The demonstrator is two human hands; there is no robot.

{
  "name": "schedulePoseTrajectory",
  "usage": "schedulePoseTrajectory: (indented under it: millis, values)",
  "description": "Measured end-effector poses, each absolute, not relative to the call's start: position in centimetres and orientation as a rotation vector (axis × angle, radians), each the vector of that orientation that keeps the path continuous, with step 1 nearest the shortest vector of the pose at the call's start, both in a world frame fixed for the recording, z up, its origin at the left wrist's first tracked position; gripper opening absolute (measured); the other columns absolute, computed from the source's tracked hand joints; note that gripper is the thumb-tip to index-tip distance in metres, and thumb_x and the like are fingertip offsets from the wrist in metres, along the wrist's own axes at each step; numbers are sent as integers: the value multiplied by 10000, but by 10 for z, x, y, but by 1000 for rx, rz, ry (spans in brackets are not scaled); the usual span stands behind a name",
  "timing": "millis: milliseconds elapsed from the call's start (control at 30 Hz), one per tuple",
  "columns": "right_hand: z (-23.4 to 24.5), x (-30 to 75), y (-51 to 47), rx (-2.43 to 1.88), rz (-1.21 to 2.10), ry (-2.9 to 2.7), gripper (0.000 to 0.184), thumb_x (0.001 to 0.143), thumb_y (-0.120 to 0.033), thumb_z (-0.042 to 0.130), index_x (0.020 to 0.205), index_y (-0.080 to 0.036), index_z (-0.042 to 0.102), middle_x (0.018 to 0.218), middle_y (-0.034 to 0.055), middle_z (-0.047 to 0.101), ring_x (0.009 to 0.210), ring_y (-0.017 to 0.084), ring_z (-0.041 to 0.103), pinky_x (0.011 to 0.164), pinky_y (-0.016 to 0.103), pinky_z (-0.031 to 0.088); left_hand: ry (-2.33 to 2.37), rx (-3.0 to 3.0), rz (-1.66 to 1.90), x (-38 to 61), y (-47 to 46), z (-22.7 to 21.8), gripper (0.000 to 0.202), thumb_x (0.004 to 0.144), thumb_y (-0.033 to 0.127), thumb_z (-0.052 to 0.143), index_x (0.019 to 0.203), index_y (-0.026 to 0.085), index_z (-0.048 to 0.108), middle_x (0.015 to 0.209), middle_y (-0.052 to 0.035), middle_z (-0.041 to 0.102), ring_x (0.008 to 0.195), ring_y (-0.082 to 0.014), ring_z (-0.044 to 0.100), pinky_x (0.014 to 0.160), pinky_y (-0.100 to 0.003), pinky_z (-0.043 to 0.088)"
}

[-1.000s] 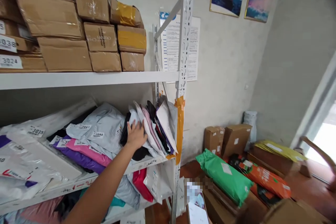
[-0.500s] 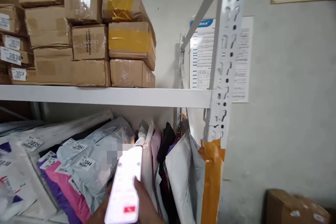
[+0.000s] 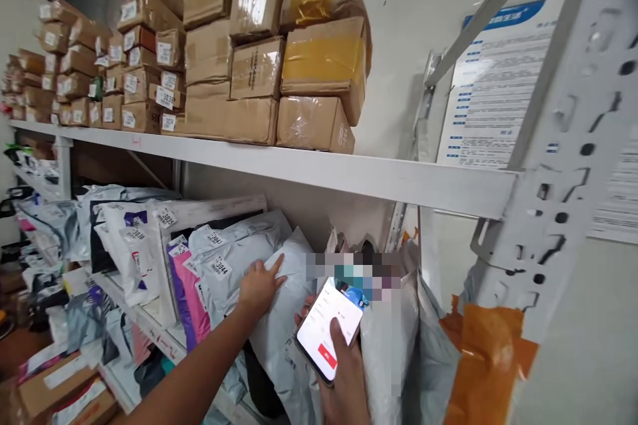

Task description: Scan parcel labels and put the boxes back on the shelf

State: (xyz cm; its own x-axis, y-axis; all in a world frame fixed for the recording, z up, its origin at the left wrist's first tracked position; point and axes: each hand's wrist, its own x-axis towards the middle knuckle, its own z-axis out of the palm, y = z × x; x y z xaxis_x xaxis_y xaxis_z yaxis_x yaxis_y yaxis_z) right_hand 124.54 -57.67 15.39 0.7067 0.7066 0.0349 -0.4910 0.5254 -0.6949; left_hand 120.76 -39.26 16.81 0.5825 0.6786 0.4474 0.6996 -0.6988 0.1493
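In the head view, my right hand (image 3: 349, 372) holds a smartphone (image 3: 323, 332), its thumb over the lit screen. A red button shows low on that screen. My left hand (image 3: 262, 287) reaches onto the lower shelf and rests against a pale grey mailer bag (image 3: 294, 325), fingers apart. Directly behind and left of it lies another grey bag (image 3: 234, 246) labelled 3044. To the right of the phone stands a white mailer bag (image 3: 391, 339); a blurred patch hides the tops of the bags there.
Taped cardboard boxes (image 3: 254, 113) are stacked on the upper shelf, whose white beam (image 3: 349, 169) crosses above my hands. A perforated metal post (image 3: 553, 212) wrapped with orange tape (image 3: 488, 365) stands at the right. Bagged parcels (image 3: 129, 252) fill the shelf leftward. A printed notice (image 3: 491, 93) hangs behind.
The view has swung left and tilted, showing more shelving. My left hand has come to the grey mailer bag, which now leans forward. The phone remains in my right hand.
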Motion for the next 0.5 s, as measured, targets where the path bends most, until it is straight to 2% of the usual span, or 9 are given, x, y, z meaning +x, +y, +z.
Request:
schedulePoseTrajectory:
  millis: [67, 100, 167, 233, 267, 333, 400, 433, 500]
  values:
    - [156, 1241, -575, -671, 711, -330, 823, 463, -503, 904, 1127, -195, 527, 906, 78, 749, 929, 308, 686, 817, 433, 559, -1024, -2753, -745, 1210, -413, 168, 508, 911, 291, 467, 1409, 204, 423, 1356, -229, 473, 1277, -396, 414, 1030, -616, 334]
    - [157, 1239, -573, -644, 692, -338, 755, 479, -487, 905, 1079, -194, 553, 897, 76, 751, 915, 305, 691, 828, 443, 556, -867, -2807, -724, 1210, -424, 167, 480, 899, 254, 476, 1376, 207, 469, 1415, -193, 434, 1331, -371, 350, 1099, -620, 234]
    - [160, 1236, -570, -606, 663, -354, 666, 475, -477, 909, 986, -183, 599, 881, 85, 751, 920, 312, 690, 849, 462, 551, -526, -2962, -651, 1209, -445, 161, 430, 896, 249, 461, 1319, 279, 529, 1393, -113, 490, 1320, -309, 383, 1152, -599, 134]
    - [163, 1234, -570, -594, 650, -378, 619, 466, -485, 908, 927, -175, 634, 890, 94, 749, 957, 324, 677, 861, 473, 547, -312, -3076, -580, 1208, -460, 153, 419, 915, 299, 420, 1317, 368, 514, 1300, -88, 575, 1268, -301, 448, 1147, -629, 119]
    - [164, 1233, -570, -595, 641, -395, 600, 477, -487, 902, 921, -176, 645, 911, 93, 748, 976, 325, 670, 867, 474, 546, -298, -3094, -562, 1209, -465, 148, 435, 917, 322, 415, 1342, 387, 482, 1308, -99, 569, 1285, -326, 429, 1132, -667, 97]
    - [163, 1234, -571, -610, 628, -417, 565, 512, -478, 891, 934, -184, 657, 928, 87, 747, 981, 319, 668, 872, 475, 544, -397, -3075, -513, 1217, -472, 139, 523, 887, 374, 480, 1404, 394, 396, 1445, -115, 432, 1384, -409, 253, 1089, -747, 47]
    - [159, 1236, -571, -640, 607, -429, 581, 533, -484, 880, 968, -168, 659, 923, 104, 747, 943, 321, 680, 861, 481, 547, -531, -3038, -475, 1231, -475, 132, 613, 879, 404, 487, 1460, 347, 299, 1540, -104, 260, 1414, -452, 83, 1066, -788, 69]
    - [156, 1238, -569, -657, 587, -433, 597, 549, -486, 873, 998, -159, 654, 927, 112, 746, 924, 320, 686, 855, 480, 549, -588, -3023, -465, 1240, -476, 130, 623, 893, 398, 452, 1478, 318, 254, 1552, -103, 224, 1414, -450, 62, 1075, -780, 106]
    - [149, 1243, -565, -693, 538, -434, 610, 580, -466, 867, 1054, -158, 636, 926, 105, 748, 886, 306, 696, 845, 467, 555, -621, -3015, -475, 1259, -476, 128, 574, 931, 316, 328, 1492, 282, 209, 1535, -115, 271, 1413, -404, 134, 1117, -706, 191]
